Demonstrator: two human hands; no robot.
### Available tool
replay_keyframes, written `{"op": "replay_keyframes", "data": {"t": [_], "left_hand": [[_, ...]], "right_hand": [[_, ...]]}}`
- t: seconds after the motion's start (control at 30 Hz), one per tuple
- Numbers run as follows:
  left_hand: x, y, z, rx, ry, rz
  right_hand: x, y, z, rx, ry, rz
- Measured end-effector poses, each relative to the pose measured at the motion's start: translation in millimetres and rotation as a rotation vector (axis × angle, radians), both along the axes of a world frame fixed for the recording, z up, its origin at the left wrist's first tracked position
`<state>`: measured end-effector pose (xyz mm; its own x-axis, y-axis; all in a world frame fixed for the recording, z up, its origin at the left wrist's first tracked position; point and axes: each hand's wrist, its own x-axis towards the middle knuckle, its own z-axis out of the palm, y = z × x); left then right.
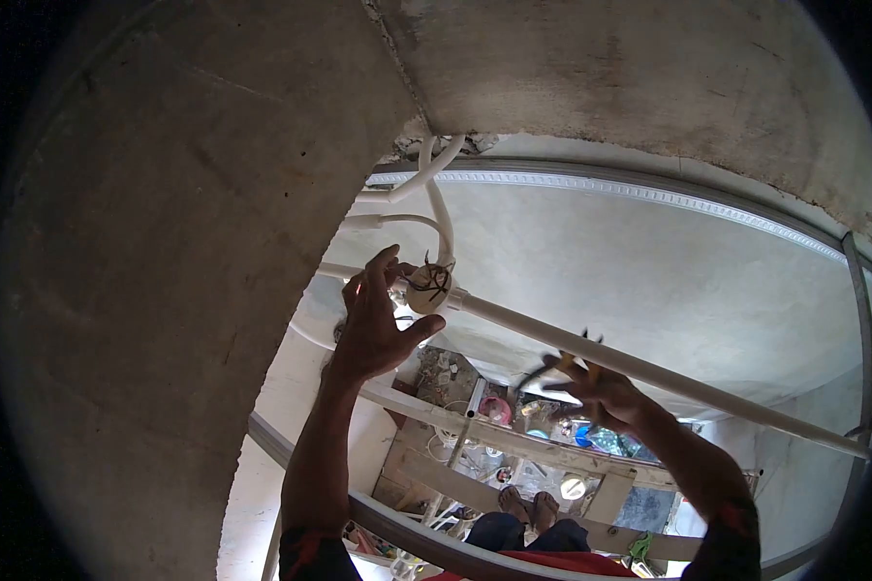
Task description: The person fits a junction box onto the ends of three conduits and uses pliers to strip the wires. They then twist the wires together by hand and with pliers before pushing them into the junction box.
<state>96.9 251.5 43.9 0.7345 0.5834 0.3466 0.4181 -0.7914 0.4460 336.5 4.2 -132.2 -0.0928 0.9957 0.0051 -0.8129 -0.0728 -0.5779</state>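
Observation:
A round white junction box (424, 298) sits where white conduit pipes meet, with dark wire ends (430, 279) bunched over its face. My left hand (376, 324) is raised beside the box, fingers up and thumb apart, with the fingertips close to the wires. Whether they touch the wires is hard to tell. Lower right, beneath the long white conduit (572, 341), my right hand (606, 395) holds a tool with yellow and dark parts that looks like pliers (593, 372). Motion blur and the fingers hide part of it.
Bare concrete (184, 223) fills the left side and top. A metal ceiling channel (610, 187) curves along the far wall, and another metal rail (407, 528) crosses below me. My feet (529, 505) stand on wooden planks (455, 481). Scattered items, including a pink basin (495, 411), lie far below.

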Motion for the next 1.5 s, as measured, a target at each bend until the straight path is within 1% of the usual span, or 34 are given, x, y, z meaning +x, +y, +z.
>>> {"op": "replay_keyframes", "data": {"t": [0.03,0.07,0.13,0.17,0.23,0.27,0.33,0.37,0.43,0.47,0.53,0.6,0.67,0.7,0.73,0.8,0.83,0.9,0.93,1.0,1.03,1.1,1.13,1.2,1.33,1.4,1.47,1.5], "left_hand": [[0,1,-1,0.044,0.050,-0.002],[0,5,-2,0.051,0.049,-0.005],[-2,11,-7,0.221,0.078,-0.063],[0,7,-1,0.156,0.083,-0.085],[1,7,2,0.156,0.118,-0.083],[1,7,1,0.154,0.158,-0.083],[0,9,-1,0.172,0.126,-0.090],[0,10,-3,0.183,0.118,-0.098],[0,13,-8,0.236,0.072,-0.117],[0,12,-10,0.230,0.068,-0.112],[3,10,-11,0.265,0.093,-0.088],[7,10,-16,0.303,0.067,-0.089],[9,7,-16,0.302,0.059,-0.044],[10,6,-17,0.299,0.060,-0.042],[11,7,-17,0.284,0.052,-0.046],[12,8,-17,0.273,0.041,-0.047],[12,8,-16,0.247,0.039,-0.058],[13,9,-15,0.221,0.038,-0.066],[13,8,-14,0.236,0.040,-0.053],[13,8,-16,0.249,0.045,-0.039],[14,9,-17,0.260,0.022,-0.053],[14,10,-18,0.269,0.000,-0.062],[14,9,-15,0.241,0.024,-0.061],[14,8,-14,0.208,0.052,-0.059],[14,8,-9,0.175,0.043,-0.079],[15,7,-9,0.167,0.029,-0.086],[15,8,-11,0.173,0.037,-0.080],[15,8,-9,0.143,0.080,-0.071]], "right_hand": [[-6,21,-3,0.028,-0.039,-0.042],[-14,36,4,0.056,-0.011,-0.089],[-21,72,-3,0.128,0.066,-0.151],[-23,85,9,0.130,0.059,-0.148],[-24,109,36,0.235,0.277,-0.157],[-23,117,51,0.229,0.171,-0.193],[-27,129,77,0.090,-0.063,-0.334],[-22,142,78,0.090,-0.067,-0.332],[-12,169,75,-0.060,-0.357,-0.454],[-12,174,83,-0.065,-0.362,-0.450],[-16,189,99,-0.113,-0.368,-0.332],[-17,206,98,-0.092,-0.333,-0.313],[-19,212,107,-0.057,-0.367,-0.206],[-23,222,100,-0.043,-0.301,-0.251],[-23,225,95,-0.043,-0.299,-0.249],[-19,228,87,0.012,-0.198,-0.161],[-22,229,87,0.016,-0.200,-0.160],[-32,233,85,0.143,-0.038,-0.205],[-32,234,86,0.143,-0.040,-0.201],[-32,235,85,0.067,-0.019,-0.276],[-31,238,84,0.069,-0.021,-0.275],[-29,245,79,0.013,-0.113,-0.365],[-29,246,86,0.012,-0.113,-0.362],[-33,246,102,-0.055,-0.253,-0.465],[-30,262,118,-0.075,-0.192,-0.456],[-26,265,126,-0.122,-0.291,-0.459],[-15,276,117,-0.084,-0.296,-0.455],[-11,280,114,-0.087,-0.365,-0.463]]}}
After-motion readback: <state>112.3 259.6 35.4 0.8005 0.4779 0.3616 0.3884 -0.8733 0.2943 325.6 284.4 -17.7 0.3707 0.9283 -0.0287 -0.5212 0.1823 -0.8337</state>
